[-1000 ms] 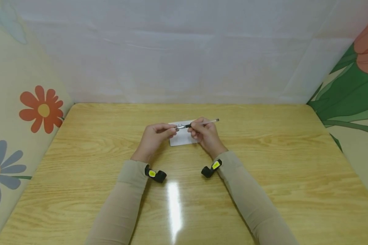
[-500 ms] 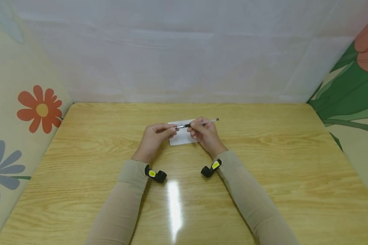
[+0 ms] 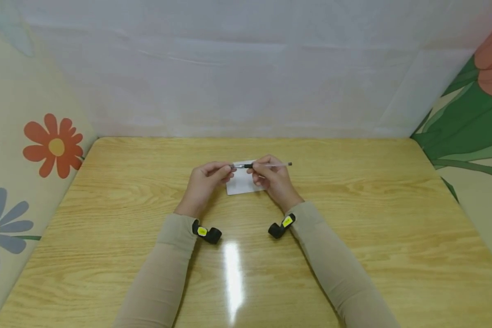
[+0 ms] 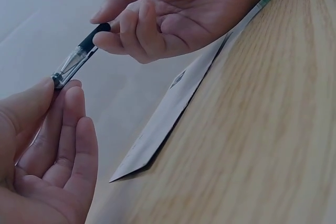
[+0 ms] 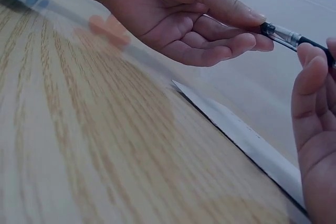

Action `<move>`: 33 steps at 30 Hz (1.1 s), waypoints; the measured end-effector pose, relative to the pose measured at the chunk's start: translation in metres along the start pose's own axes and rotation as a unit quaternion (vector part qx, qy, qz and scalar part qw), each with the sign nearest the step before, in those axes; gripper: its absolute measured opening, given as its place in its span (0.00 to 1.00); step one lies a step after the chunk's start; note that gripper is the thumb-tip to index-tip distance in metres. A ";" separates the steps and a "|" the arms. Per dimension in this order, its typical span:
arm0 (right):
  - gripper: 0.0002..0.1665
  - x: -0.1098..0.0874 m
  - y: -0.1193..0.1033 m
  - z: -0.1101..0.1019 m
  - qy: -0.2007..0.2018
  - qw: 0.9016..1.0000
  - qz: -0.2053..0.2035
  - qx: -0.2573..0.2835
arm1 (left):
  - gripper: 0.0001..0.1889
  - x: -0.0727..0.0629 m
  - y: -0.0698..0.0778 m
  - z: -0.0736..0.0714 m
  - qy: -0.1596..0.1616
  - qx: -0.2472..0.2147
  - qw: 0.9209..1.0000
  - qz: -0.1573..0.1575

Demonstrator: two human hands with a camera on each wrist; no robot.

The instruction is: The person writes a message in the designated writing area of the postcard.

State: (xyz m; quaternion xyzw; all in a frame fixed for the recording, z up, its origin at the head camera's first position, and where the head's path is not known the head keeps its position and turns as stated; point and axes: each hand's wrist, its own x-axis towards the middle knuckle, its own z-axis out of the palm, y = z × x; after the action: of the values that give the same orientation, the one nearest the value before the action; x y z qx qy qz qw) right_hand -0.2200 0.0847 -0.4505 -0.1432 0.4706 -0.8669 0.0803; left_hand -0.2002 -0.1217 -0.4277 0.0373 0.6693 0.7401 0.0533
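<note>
Between both hands a clear-barrelled pen (image 3: 279,164) with a black grip section is held up, lying nearly level in the head view. My left hand (image 3: 201,186) pinches the dark end of the clear cap (image 4: 71,65) between thumb and fingertips. The cap, with a clip along its side, covers the pen's tip. My right hand (image 3: 275,183) pinches the pen at its black grip, and the barrel sticks out past that hand to the right. Below the hands lies a white card or pad (image 3: 243,183) with small dark print; the right hand hides part of it.
The wood-grain table (image 3: 352,228) runs back to a white cloth (image 3: 246,82) hung behind it. Painted flower panels stand at both sides. Each wrist wears a black camera (image 3: 214,235) over a beige sleeve (image 3: 156,278).
The left hand has shifted slightly left and away from the body, and the pen has turned from a slant to nearly level. Both hands keep their pinch on it.
</note>
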 end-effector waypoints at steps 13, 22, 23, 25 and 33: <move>0.20 0.000 -0.001 -0.002 -0.045 0.999 0.025 -0.012 | 0.18 -0.001 0.000 0.003 0.032 -0.073 0.997 -0.005; 0.19 -0.001 -0.005 0.001 -0.075 0.996 0.035 0.022 | 0.12 -0.001 0.000 0.004 0.037 -0.101 0.994 0.002; 0.20 -0.001 -0.006 0.001 -0.076 0.996 0.039 0.025 | 0.13 -0.001 0.000 0.004 0.035 -0.102 0.994 0.001; 0.22 -0.001 -0.007 0.002 -0.074 0.995 0.050 0.033 | 0.16 -0.001 0.001 0.004 0.033 -0.105 0.994 -0.001; 0.11 -0.001 -0.007 0.000 -0.083 0.992 0.077 0.049 | 0.18 0.000 0.000 0.004 0.034 -0.126 0.991 0.000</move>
State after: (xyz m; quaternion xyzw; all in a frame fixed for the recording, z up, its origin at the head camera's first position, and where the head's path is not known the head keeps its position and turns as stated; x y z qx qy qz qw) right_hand -0.2188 0.0887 -0.4447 -0.1738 0.4287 -0.8654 0.1926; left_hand -0.2001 -0.1177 -0.4276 0.0051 0.5720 0.8195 0.0347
